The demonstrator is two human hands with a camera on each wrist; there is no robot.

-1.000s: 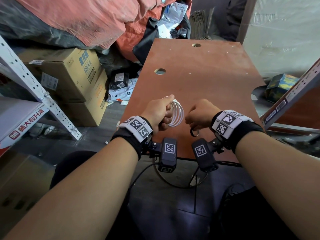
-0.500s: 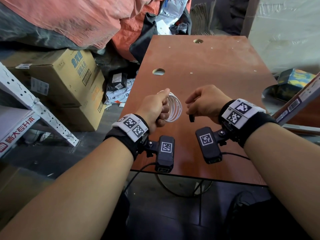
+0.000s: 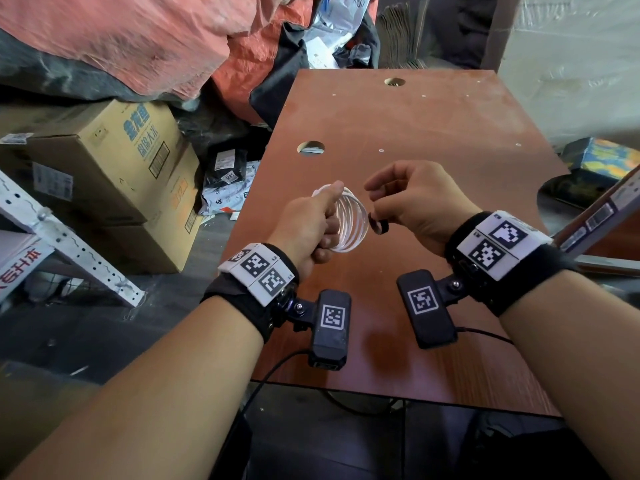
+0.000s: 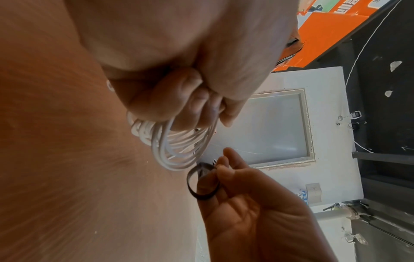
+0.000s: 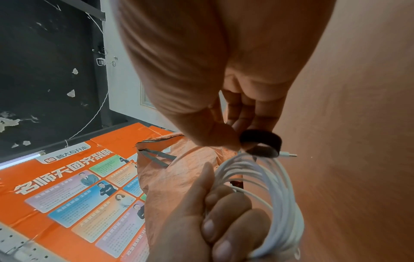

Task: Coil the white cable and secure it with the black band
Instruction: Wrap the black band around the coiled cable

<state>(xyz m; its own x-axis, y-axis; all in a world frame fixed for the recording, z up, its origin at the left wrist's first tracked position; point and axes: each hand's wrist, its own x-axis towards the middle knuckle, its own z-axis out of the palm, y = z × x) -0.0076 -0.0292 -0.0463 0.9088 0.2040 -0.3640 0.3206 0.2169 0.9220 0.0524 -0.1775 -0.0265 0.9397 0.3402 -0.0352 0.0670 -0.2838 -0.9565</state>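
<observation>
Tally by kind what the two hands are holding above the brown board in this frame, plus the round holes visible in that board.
White cable coils: 1, the cable gripped in the left hand
Black bands: 1, the band pinched by the right hand
Round holes in the board: 2
Total: 4

The left hand (image 3: 308,228) covers the near side of the cable (image 3: 349,221) in the head view, so the gripped part of the coil is hidden. In the left wrist view the palm fills the top of the picture and hides most of the fingers (image 4: 170,99). The band (image 3: 378,226) is half tucked under the right hand (image 3: 415,206); the pinching fingertips cannot be seen from above. In the right wrist view the coil's lower end is cut off by the bottom edge. The table (image 3: 433,140) is blurred in both wrist views.
</observation>
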